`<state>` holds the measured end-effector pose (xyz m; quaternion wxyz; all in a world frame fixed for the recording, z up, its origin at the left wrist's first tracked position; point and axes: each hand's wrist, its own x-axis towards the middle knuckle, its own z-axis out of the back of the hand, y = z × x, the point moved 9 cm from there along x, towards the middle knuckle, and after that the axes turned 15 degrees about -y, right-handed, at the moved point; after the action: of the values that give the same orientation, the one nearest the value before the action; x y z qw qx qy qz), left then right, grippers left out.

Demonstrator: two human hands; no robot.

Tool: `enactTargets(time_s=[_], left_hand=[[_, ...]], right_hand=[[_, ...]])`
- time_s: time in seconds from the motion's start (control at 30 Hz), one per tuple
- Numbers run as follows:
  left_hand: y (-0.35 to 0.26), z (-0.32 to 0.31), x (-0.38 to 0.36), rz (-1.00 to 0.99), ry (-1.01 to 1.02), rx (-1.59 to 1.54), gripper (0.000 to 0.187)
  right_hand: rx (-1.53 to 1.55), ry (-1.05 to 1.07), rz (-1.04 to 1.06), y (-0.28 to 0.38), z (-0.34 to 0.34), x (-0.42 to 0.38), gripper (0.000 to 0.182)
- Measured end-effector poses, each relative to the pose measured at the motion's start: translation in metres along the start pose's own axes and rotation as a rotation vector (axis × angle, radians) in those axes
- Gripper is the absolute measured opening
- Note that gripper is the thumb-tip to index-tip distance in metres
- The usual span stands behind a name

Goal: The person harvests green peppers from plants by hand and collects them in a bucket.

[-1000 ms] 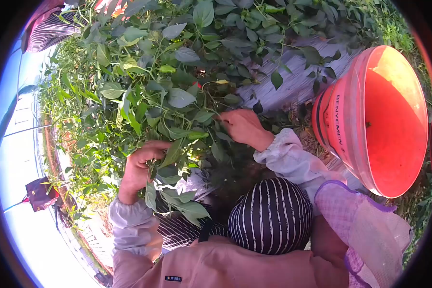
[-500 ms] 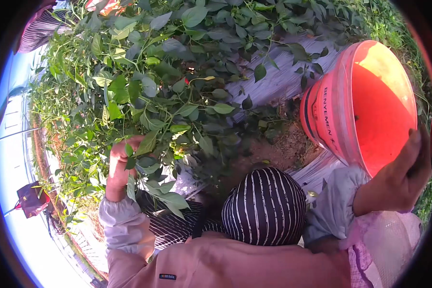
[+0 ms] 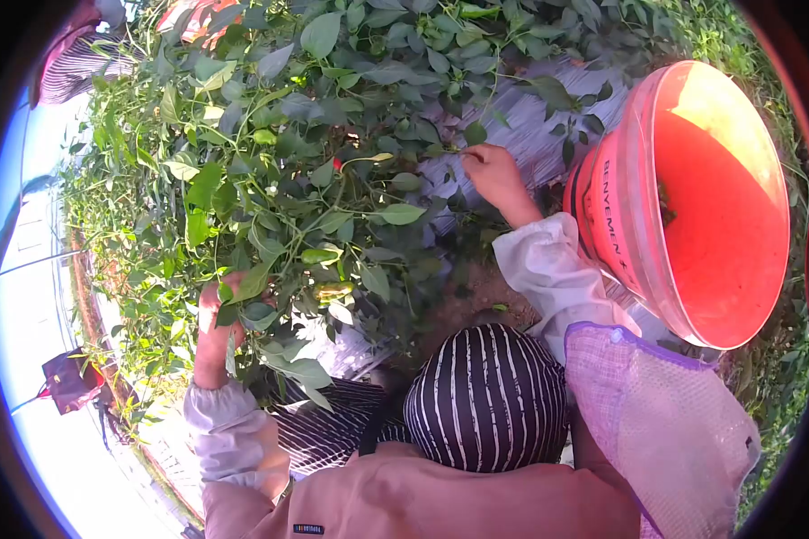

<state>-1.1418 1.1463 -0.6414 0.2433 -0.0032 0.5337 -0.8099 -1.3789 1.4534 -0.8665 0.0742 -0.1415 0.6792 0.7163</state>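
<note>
My left hand (image 3: 216, 316) reaches into a leafy pepper plant (image 3: 382, 214), its fingers curled and partly covered by leaves. What they grip is hidden. On the plant's right side my right hand (image 3: 499, 182) has its fingertips drawn together beside a leaf; anything between them is too small to make out. Between the hands hang a green pepper (image 3: 319, 256), a pale yellow-green pepper (image 3: 333, 292) and a small red pepper (image 3: 337, 165). A pinkish-red bucket (image 3: 613, 216) leans to the right of my right hand, with a little green matter inside.
A striped rounded head covering (image 3: 490, 400) fills the lower middle. A whitish mesh cloth with purple edging (image 3: 661, 404) hangs at lower right. Plastic ground sheeting (image 3: 566, 112) lies behind the right hand. Striped fabric on another person (image 3: 85, 67) shows at upper left.
My right hand has left the bucket's rim and moved left to the plant. Green matter now shows inside the bucket. My left hand stays among the leaves, slightly lower.
</note>
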Motion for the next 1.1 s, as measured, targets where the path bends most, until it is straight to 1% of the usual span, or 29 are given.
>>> enactTargets(time_s=[0.03,0.1,0.13,0.17,0.2,0.23,0.27,0.3,0.33,0.37,0.43,0.47,0.5,0.53,0.57,0.6,0.67,0.7,0.73,0.8,0.83,0.87,0.9,0.93,0.97,1.03,1.07,1.1], left_hand=[[-0.003,0.003,0.000,-0.009,0.002,0.010,0.035],[-0.008,0.005,-0.002,-0.079,0.015,0.242,0.032],[-0.012,-0.004,-0.001,0.025,0.011,-0.048,0.032],[-0.014,-0.009,-0.001,0.019,0.013,-0.043,0.032],[-0.012,-0.004,-0.003,0.056,-0.059,-0.037,0.033],[-0.010,0.003,-0.005,0.092,-0.131,-0.030,0.034],[-0.011,0.005,-0.005,0.027,-0.095,0.178,0.037],[-0.015,0.001,-0.005,0.029,-0.097,0.188,0.037],[-0.020,-0.004,-0.006,0.046,-0.148,0.157,0.031],[-0.023,-0.004,-0.006,0.061,-0.197,0.125,0.027],[-0.020,0.003,-0.004,-0.021,-0.178,0.316,0.029],[-0.018,0.004,-0.004,-0.013,-0.179,0.346,0.030],[-0.016,0.005,-0.005,-0.003,-0.182,0.376,0.031],[-0.011,0.005,-0.006,0.091,-0.216,0.066,0.033],[-0.010,0.004,-0.005,0.090,-0.217,0.065,0.033],[-0.010,0.004,-0.006,0.094,-0.216,0.041,0.034],[-0.004,0.006,-0.007,0.162,-0.204,-0.118,0.035],[-0.001,0.007,-0.007,0.197,-0.201,-0.196,0.036],[-0.008,0.007,-0.007,0.055,-0.161,0.139,0.033],[-0.013,0.003,-0.009,0.058,-0.193,0.208,0.026],[-0.016,0.001,-0.011,0.060,-0.208,0.242,0.024],[-0.006,0.000,-0.011,0.175,-0.229,0.043,0.022],[0.001,-0.002,-0.011,0.287,-0.246,-0.157,0.021],[-0.021,-0.014,-0.009,0.120,-0.139,0.082,0.020],[-0.010,0.000,-0.011,0.026,-0.152,0.357,0.023],[-0.025,-0.006,-0.011,-0.064,-0.104,0.459,0.027],[-0.034,-0.010,-0.009,-0.070,-0.108,0.460,0.027],[-0.081,-0.036,-0.009,-0.395,-0.094,0.707,0.025]], right_hand=[[-0.108,0.127,-0.087,-0.006,-0.025,0.004,0.017],[0.104,0.417,-0.472,-0.018,-0.073,-0.009,0.016],[0.112,0.412,-0.471,-0.043,-0.093,0.010,0.016],[0.069,0.406,-0.244,-0.077,-0.122,0.044,0.023],[0.051,0.406,-0.132,-0.076,-0.135,0.051,0.028],[0.033,0.400,-0.021,-0.056,-0.142,0.051,0.032],[-0.225,0.371,0.109,-0.045,-0.143,0.052,0.036],[-0.482,0.339,0.235,-0.026,-0.140,0.044,0.040],[-0.541,0.367,0.257,-0.030,-0.146,0.037,0.039],[-0.533,0.369,0.254,-0.032,-0.152,0.032,0.039],[-0.439,0.540,0.521,-0.036,-0.181,0.011,0.040],[-0.281,0.644,0.269,0.000,-0.157,-0.016,0.040],[-0.280,0.646,0.272,-0.015,-0.163,-0.015,0.040],[-0.211,0.609,0.504,-0.024,-0.173,-0.016,0.040],[-0.140,0.565,0.731,-0.023,-0.173,-0.021,0.040],[-0.027,0.748,0.366,-0.026,-0.168,-0.018,0.040],[0.207,0.572,-0.230,-0.026,-0.126,-0.002,0.038],[0.535,0.355,-0.310,-0.024,-0.105,0.020,0.041],[0.857,0.125,-0.382,-0.028,-0.080,0.044,0.045],[1.029,-0.327,-0.411,-0.070,-0.039,0.083,0.039],[1.031,-0.324,-0.408,-0.083,-0.034,0.104,0.039],[0.973,-0.085,-0.228,-0.074,-0.041,0.129,0.035],[0.878,-0.060,-0.224,-0.068,-0.050,0.136,0.034],[0.773,-0.007,-0.223,-0.055,-0.068,0.138,0.034],[0.685,0.059,-0.213,-0.040,-0.086,0.138,0.033],[0.575,0.205,-0.178,-0.016,-0.120,0.132,0.031],[0.544,0.274,-0.159,-0.005,-0.133,0.126,0.031],[0.531,0.338,-0.151,0.004,-0.142,0.119,0.030]])
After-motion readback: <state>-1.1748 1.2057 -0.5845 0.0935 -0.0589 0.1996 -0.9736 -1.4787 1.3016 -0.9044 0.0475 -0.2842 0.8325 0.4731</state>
